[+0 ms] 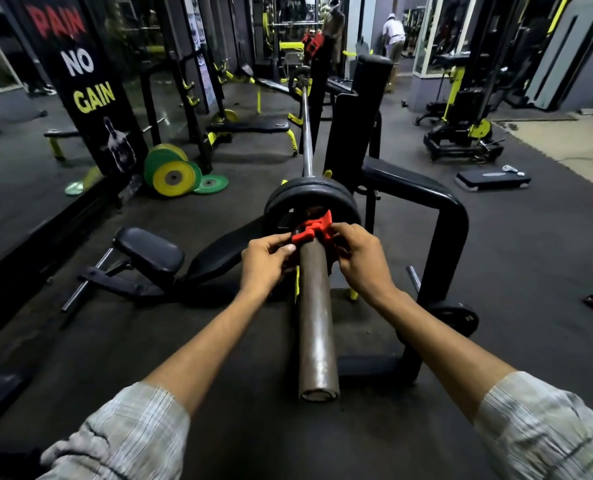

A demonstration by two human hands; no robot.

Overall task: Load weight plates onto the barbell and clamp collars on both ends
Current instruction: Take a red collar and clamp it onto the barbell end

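The barbell (317, 327) runs away from me on a bench rack, its brown sleeve end nearest. Two black weight plates (310, 195) sit on the near sleeve. A red clamp collar (314, 228) is around the sleeve just in front of the plates. My left hand (265, 265) pinches the collar's left side and lever. My right hand (360, 256) grips its right side. A black plate (298, 81) is on the far end, and a second red collar (313, 43) shows beyond it.
Green and yellow plates (173, 174) lean against a mirrored wall at left. A black bench (149, 254) lies low at left, the rack frame (450, 237) at right with a small black plate (456, 318) on it. Two people stand far back.
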